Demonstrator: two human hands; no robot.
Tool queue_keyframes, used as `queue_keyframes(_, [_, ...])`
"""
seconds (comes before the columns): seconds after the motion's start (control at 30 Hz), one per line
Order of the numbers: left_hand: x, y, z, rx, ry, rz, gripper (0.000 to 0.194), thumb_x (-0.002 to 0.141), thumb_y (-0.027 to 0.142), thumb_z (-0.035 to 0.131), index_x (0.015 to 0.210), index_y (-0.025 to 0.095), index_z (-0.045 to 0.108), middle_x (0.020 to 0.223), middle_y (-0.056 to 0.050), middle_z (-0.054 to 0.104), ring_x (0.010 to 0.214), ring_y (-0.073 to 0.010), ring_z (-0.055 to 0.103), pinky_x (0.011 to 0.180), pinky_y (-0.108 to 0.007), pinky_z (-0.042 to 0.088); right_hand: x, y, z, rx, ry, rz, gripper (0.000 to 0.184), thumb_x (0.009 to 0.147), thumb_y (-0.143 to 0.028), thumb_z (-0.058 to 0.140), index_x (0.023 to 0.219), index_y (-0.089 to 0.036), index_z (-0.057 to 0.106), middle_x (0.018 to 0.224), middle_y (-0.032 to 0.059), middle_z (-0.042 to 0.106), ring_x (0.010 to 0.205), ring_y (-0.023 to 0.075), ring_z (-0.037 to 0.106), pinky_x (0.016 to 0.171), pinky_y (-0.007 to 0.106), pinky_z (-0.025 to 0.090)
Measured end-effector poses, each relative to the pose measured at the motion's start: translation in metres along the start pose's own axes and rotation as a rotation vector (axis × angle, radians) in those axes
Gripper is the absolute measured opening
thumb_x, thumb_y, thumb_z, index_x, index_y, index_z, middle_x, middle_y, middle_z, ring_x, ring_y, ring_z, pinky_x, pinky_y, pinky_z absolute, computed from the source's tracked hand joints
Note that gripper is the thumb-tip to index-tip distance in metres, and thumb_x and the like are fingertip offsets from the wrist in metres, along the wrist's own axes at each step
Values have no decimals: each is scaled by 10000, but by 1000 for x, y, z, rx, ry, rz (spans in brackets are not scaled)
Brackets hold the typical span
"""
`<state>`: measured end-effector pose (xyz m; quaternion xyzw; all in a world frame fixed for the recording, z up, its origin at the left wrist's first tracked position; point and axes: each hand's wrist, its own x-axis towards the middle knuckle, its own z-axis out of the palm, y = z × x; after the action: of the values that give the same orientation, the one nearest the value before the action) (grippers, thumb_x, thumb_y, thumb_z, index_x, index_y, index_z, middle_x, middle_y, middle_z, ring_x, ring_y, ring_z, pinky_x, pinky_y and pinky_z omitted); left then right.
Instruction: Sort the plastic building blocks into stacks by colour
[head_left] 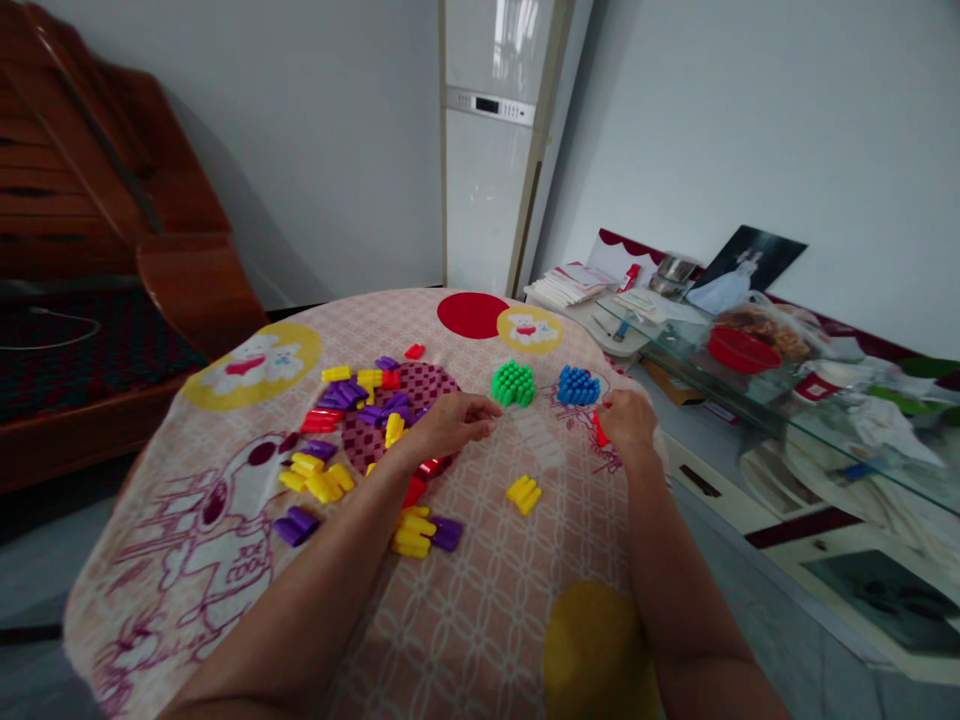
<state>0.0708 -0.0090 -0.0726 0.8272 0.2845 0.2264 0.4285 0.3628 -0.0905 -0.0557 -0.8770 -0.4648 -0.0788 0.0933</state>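
My right hand (630, 420) is at the table's right side, its fingers closed on red plastic toy pieces (600, 428), partly hidden by the fingers. Just beyond it a cluster of blue toy pieces (577, 385) stands packed together. To the left of that is a similar green cluster (514, 383). My left hand (456, 425) hovers near the middle of the table with loosely extended fingers, and no piece shows in it. A small group of yellow pieces (523, 493) lies between my forearms. Beside and under my left arm are scattered purple pieces (298, 525), yellow pieces (328, 483) and red pieces (322, 420).
A patterned cloth (480, 640) covers the round table. On the right stands a glass-topped cabinet (697, 350) loaded with papers, a red bowl (742, 348) and bags. A wooden bench (180, 270) is at the left, and a tall white appliance (487, 180) stands behind.
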Motion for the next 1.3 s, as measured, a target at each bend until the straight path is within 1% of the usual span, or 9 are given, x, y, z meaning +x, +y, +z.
queue_keyframes(0.17, [-1, 1, -2, 18, 30, -23, 348, 798, 353, 594, 1054, 138, 693, 827, -47, 728, 719, -156, 673, 659, -241, 507, 3, -2, 3, -108, -63, -38, 255, 854, -240, 550, 970, -166, 766, 1017, 158, 735, 964, 253, 684, 768, 299, 480])
queue_keyframes(0.33, [-1, 0, -2, 53, 56, -12, 312, 793, 298, 578, 1030, 136, 701, 818, -46, 729, 725, -160, 677, 666, -242, 507, -7, -8, 4, 35, 168, -91, 258, 879, -312, 558, 976, -167, 748, 915, 148, 740, 828, 243, 674, 691, 303, 436])
queue_keyframes(0.43, [0, -2, -6, 120, 94, -19, 306, 800, 292, 576, 1031, 142, 708, 845, -53, 740, 756, -174, 684, 691, -254, 512, -23, -25, 11, 218, 321, -245, 274, 899, -332, 520, 900, -166, 738, 831, 121, 733, 712, 206, 635, 646, 289, 391])
queue_keyframes(0.53, [-1, -8, -16, 268, 209, -60, 269, 798, 250, 570, 991, 142, 723, 895, -73, 747, 807, -196, 685, 759, -283, 518, -43, -48, 25, 379, 322, -461, 273, 899, -316, 502, 788, -177, 710, 746, 83, 709, 662, 172, 600, 621, 267, 357])
queue_keyframes(0.7, [-16, -32, -55, 565, 556, -242, 298, 783, 194, 573, 1036, 139, 719, 1071, -121, 721, 1013, -243, 653, 931, -329, 486, -65, -67, 52, 448, 181, -685, 243, 884, -248, 497, 724, -179, 666, 692, 56, 682, 627, 153, 581, 602, 253, 340])
queue_keyframes(0.83, [-52, -53, -103, 643, 704, -470, 339, 805, 240, 578, 1100, 130, 705, 1036, -130, 719, 940, -241, 668, 861, -318, 500, -68, -63, 62, 502, 140, -725, 250, 888, -247, 479, 734, -182, 666, 696, 49, 677, 627, 151, 581, 607, 249, 355])
queue_keyframes(0.9, [-72, -62, -122, 664, 697, -590, 361, 794, 289, 617, 1107, 132, 702, 993, -123, 729, 884, -240, 674, 800, -311, 503, -67, -61, 63, 531, 136, -714, 261, 891, -258, 474, 729, -186, 665, 684, 43, 669, 623, 150, 578, 608, 247, 361])
queue_keyframes(1.03, [-94, -75, -137, 669, 497, -735, 344, 635, 335, 772, 944, 189, 736, 813, -68, 732, 730, -216, 660, 630, -260, 472, -68, -61, 61, 557, 131, -692, 276, 895, -277, 470, 717, -193, 664, 670, 40, 662, 613, 151, 574, 600, 250, 362])
queue_keyframes(1.3, [-80, -71, -127, 594, 469, -638, 195, 556, 336, 786, 673, 200, 710, 635, -15, 689, 594, -164, 610, 498, -221, 378, -67, -61, 63, 573, 116, -672, 282, 886, -300, 473, 701, -195, 659, 647, 36, 649, 601, 153, 568, 592, 248, 372])
